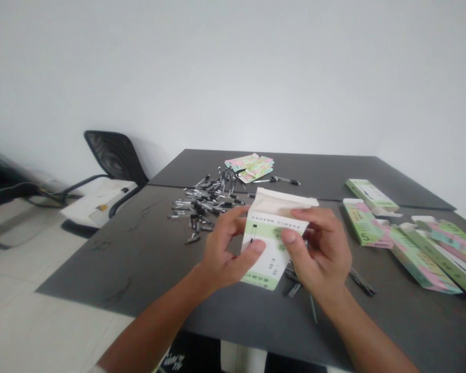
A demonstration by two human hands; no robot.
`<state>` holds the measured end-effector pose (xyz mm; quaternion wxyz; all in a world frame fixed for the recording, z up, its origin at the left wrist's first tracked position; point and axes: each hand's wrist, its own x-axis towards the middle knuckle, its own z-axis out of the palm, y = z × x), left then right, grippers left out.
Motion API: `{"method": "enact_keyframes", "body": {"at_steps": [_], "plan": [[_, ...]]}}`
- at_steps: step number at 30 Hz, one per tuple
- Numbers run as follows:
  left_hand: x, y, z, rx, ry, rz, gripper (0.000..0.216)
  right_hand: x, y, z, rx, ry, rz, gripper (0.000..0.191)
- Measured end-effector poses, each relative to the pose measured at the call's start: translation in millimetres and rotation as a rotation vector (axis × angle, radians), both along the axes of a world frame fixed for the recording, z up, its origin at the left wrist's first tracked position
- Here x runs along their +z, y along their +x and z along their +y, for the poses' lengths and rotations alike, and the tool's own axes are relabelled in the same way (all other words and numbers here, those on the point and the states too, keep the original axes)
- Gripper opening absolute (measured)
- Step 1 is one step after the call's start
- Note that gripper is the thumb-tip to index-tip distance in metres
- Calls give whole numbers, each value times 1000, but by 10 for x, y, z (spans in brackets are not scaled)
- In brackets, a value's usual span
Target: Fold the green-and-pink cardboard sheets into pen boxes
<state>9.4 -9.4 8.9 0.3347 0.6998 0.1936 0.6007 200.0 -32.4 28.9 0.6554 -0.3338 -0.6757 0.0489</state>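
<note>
Green and white, a paper carton (269, 254) is grasped between the fingers of the left hand (227, 251) and the right hand (322, 251), its far flap raised, above a dark counter (147, 264). Loose pens (294, 289) lie beneath the right fingers. Printed cartons (361, 224) rest to the right of those fingers, while a heap of pens (202, 206) spreads beyond the left fingers, with flat-looking cartons (258, 168) farther behind it.
</note>
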Motion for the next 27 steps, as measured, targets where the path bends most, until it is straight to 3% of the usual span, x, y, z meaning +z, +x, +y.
{"method": "enact_keyframes", "body": {"at_steps": [2, 9, 16, 21, 24, 27], "plan": [[17, 22, 0, 86, 125, -58, 66, -3, 9, 10, -8, 17, -31, 35], [123, -30, -8, 215, 329, 53, 55, 44, -7, -19, 46, 82, -151, 42], [117, -79, 27, 189, 283, 81, 43, -46, -57, 11, 57, 45, -132, 40], [93, -74, 30, 151, 195, 118, 39, -64, -129, 22, 118, 34, 157, 63], [97, -67, 22, 161, 170, 184, 35, -14, -70, -7, 134, -46, 149, 51], [102, -71, 26, 161, 154, 239, 33, 44, 9, -46, 56, -171, 42, 36]]}}
